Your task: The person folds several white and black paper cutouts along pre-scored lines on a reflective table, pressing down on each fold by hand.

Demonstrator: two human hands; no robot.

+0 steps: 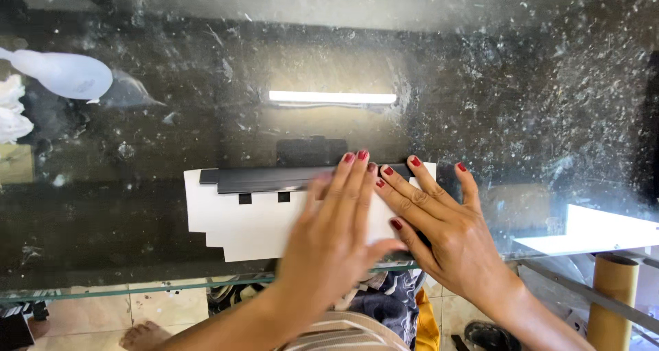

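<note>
A white cut-out board with stepped edges lies flat on a dusty glass tabletop. A black strip runs along the board's far edge, with two small black tabs below it. My left hand presses flat on the board's right half, its fingers reaching up to the strip. My right hand lies flat beside it, fingers spread over the board's right end and the strip. Both hands have red-painted nails and grip nothing.
A white bottle-like object lies at the far left of the glass. A cardboard tube stands at the lower right under the table. The glass front edge runs across the bottom, with tiled floor beneath. A lamp reflection shows on the glass.
</note>
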